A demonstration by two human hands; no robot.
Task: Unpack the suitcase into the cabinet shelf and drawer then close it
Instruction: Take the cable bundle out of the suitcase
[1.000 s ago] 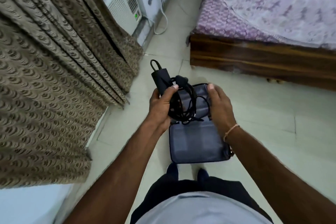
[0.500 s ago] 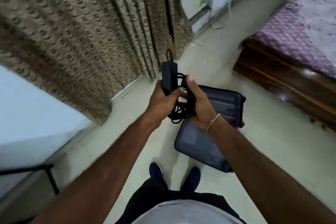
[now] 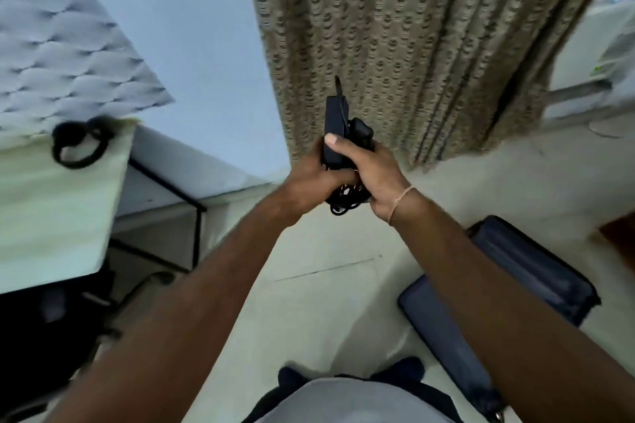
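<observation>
While both hands (image 3: 347, 175) clutch charger (image 3: 335, 127): pale floor (image 3: 326, 302), curtain (image 3: 412, 45), open suitcase (image 3: 498, 302) rt, table (image 3: 51, 199) lt.

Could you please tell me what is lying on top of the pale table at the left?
A black coiled cord or strap lies on the pale table, near its far edge. Beyond it stands a blurred grey-white patterned thing; what it is cannot be told.
</observation>
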